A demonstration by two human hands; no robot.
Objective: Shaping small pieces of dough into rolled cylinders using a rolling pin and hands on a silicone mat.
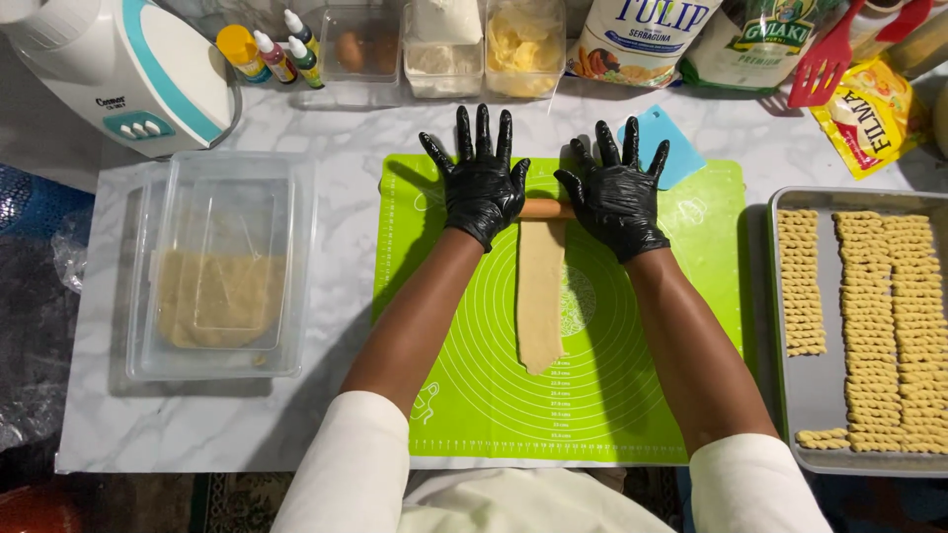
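Observation:
Both my hands wear black gloves and lie flat, fingers spread, on a wooden rolling pin (545, 208) at the far side of a green silicone mat (464, 395). My left hand (481, 178) presses the pin's left part, my right hand (614, 192) its right part. Only a short middle piece of the pin shows between them. A long narrow strip of pale dough (540, 296) runs from under the pin toward me down the mat's middle.
A clear lidded tub (222, 266) with dough stands left of the mat. A metal tray (815, 380) with rows of twisted dough pieces lies at the right. A blue scraper (681, 148), mixer (128, 69), colouring bottles (272, 54), containers and bags line the back.

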